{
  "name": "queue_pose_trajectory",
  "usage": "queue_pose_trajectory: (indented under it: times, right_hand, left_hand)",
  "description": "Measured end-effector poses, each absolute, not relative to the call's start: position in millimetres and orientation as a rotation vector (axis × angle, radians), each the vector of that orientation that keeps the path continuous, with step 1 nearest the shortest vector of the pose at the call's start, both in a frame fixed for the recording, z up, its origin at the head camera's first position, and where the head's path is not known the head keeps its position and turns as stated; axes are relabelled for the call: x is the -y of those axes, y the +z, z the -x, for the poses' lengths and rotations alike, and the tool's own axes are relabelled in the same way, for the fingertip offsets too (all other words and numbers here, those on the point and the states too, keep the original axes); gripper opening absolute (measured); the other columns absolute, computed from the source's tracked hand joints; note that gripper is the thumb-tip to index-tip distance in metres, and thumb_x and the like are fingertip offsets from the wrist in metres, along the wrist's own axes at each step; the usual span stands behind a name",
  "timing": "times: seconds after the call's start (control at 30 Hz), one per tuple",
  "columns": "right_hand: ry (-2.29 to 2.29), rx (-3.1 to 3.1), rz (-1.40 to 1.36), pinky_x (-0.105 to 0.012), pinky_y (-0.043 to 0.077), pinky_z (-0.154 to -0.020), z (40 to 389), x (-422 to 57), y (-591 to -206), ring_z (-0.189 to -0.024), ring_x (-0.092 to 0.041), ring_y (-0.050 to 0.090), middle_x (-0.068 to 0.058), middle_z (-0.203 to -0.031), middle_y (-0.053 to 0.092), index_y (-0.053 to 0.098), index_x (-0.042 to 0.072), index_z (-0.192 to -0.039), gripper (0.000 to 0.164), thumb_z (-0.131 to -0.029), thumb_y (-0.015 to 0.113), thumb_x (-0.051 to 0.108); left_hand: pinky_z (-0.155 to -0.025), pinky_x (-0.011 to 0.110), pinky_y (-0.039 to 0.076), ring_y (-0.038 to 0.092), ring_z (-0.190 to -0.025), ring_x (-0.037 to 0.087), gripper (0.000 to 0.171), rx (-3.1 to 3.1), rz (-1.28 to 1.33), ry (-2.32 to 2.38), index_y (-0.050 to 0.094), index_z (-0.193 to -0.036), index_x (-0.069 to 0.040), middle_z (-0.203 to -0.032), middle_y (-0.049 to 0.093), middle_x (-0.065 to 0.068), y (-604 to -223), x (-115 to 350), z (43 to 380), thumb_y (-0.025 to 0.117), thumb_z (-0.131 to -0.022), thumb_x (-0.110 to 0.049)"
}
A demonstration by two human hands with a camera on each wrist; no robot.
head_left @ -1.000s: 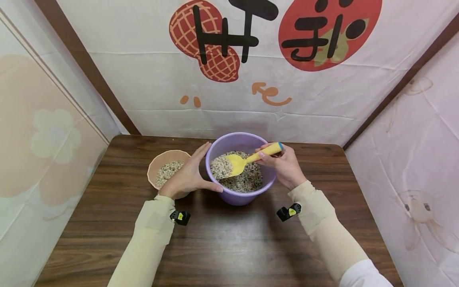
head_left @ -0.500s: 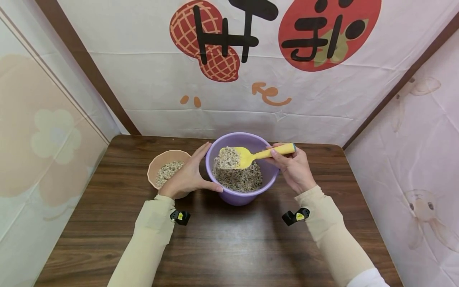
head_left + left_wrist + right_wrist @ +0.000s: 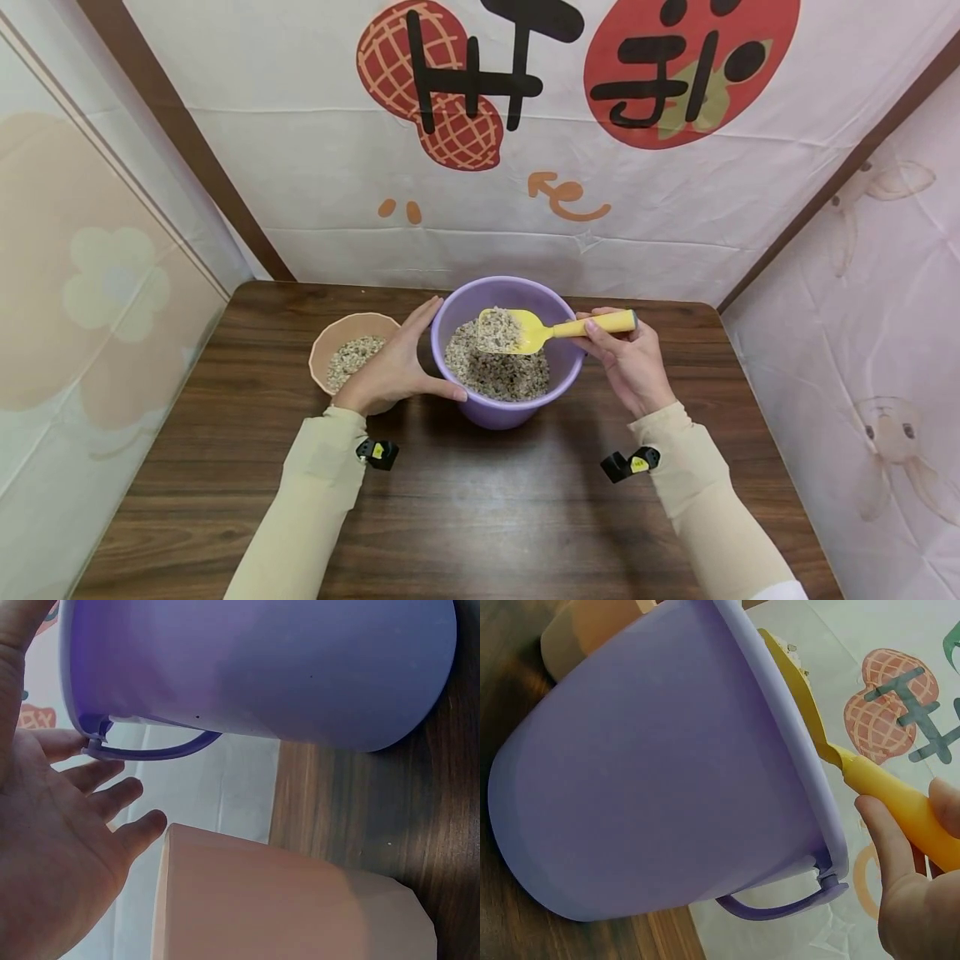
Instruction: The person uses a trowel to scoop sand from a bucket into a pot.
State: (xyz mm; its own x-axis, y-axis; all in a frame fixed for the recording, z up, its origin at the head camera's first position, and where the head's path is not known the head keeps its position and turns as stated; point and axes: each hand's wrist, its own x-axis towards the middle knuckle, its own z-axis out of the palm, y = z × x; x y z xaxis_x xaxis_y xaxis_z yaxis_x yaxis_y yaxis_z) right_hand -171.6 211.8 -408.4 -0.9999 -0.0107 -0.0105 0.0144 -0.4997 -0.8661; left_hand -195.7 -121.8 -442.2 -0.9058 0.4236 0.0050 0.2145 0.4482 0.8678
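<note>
A purple bucket (image 3: 495, 415) stands at the back middle of the table, holding speckled grey-beige granules (image 3: 495, 375). My left hand (image 3: 396, 373) rests against its left rim, fingers and thumb spread; in the left wrist view the fingers are fairly straight near the carrying handle (image 3: 172, 752). My right hand (image 3: 627, 357) grips the handle of a yellow scoop (image 3: 532, 332), thumb on top. The scoop lies roughly level above the granules, its blade heaped with them. From the right wrist view, the bucket wall (image 3: 652, 765) hides most of the blade.
A peach-coloured bowl (image 3: 318, 354) of similar granules sits just left of the bucket, partly covered by my left hand and wrist. Behind the dark wood table (image 3: 480, 517) hangs a printed white cloth (image 3: 300, 167). More cloth flanks both sides.
My right hand has moved right, drawing the loaded scoop from the bucket's left side towards its middle and turning it more level. Left hand, bucket and bowl have stayed put.
</note>
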Motion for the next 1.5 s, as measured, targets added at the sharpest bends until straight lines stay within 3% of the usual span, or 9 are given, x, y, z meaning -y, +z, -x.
queue_pose_trajectory:
  times: [0.33,0.6,0.77,0.93,1.2,1.5]
  right_hand:
    - [-2.738,-1.527,-0.007,-0.040,0.055,-0.093,169.0,-212.8,-408.1,-0.102,-0.026,0.071,-0.021,-0.110,0.069,0.068,0.001,-0.103,0.014,-0.092,0.071,-0.005]
    - [-2.753,-1.510,-0.022,-0.041,0.055,-0.092,167.9,-211.7,-407.9,-0.101,-0.026,0.072,-0.021,-0.110,0.069,0.064,-0.004,-0.108,0.018,-0.091,0.072,-0.005]
    - [-2.752,-1.522,-0.016,-0.039,0.056,-0.092,167.4,-211.2,-406.5,-0.101,-0.025,0.072,-0.018,-0.108,0.071,0.069,0.003,-0.102,0.013,-0.092,0.070,-0.005]
    - [-2.765,-1.505,-0.010,-0.039,0.056,-0.091,167.1,-211.3,-405.0,-0.101,-0.026,0.072,-0.020,-0.110,0.070,0.069,0.003,-0.101,0.013,-0.092,0.070,-0.006]
    - [-2.757,-1.511,-0.002,-0.039,0.056,-0.091,166.4,-210.7,-403.6,-0.101,-0.025,0.072,-0.020,-0.110,0.070,0.069,0.004,-0.101,0.013,-0.093,0.069,-0.006]
    - [-2.769,-1.496,0.012,-0.039,0.056,-0.091,166.4,-209.4,-401.8,-0.100,-0.025,0.072,-0.020,-0.108,0.070,0.070,0.002,-0.102,0.013,-0.092,0.069,-0.007]
  left_hand:
    - [-0.120,0.057,0.016,0.010,-0.153,0.019,0.141,-2.465,-0.551,1.464,0.015,-0.164,-0.031,-0.168,0.009,-0.011,-440.8,120.9,195.8,0.103,-0.054,-0.035]
    - [-0.119,0.057,0.022,0.011,-0.154,0.025,0.146,-2.563,-0.596,1.330,0.009,-0.165,-0.027,-0.169,0.006,-0.005,-432.9,126.5,193.0,0.100,-0.053,-0.050]
    - [-0.117,0.058,0.027,0.014,-0.153,0.031,0.147,-2.651,-0.596,1.214,0.002,-0.165,-0.026,-0.170,0.001,-0.002,-426.4,143.8,190.2,0.097,-0.056,-0.056]
    - [-0.117,0.058,0.027,0.013,-0.153,0.032,0.146,-2.746,-0.559,1.166,0.003,-0.165,-0.021,-0.170,0.002,0.001,-421.6,167.5,187.8,0.095,-0.057,-0.058]
    - [-0.111,0.069,0.028,0.016,-0.151,0.039,0.144,-2.766,-0.414,1.190,0.002,-0.165,-0.025,-0.170,0.002,0.003,-425.0,206.4,180.5,0.096,-0.060,-0.054]
    - [-0.110,0.072,0.025,0.014,-0.150,0.046,0.145,-2.758,-0.325,1.162,0.002,-0.164,-0.010,-0.169,0.001,0.014,-443.1,237.2,175.0,0.096,-0.062,-0.051]
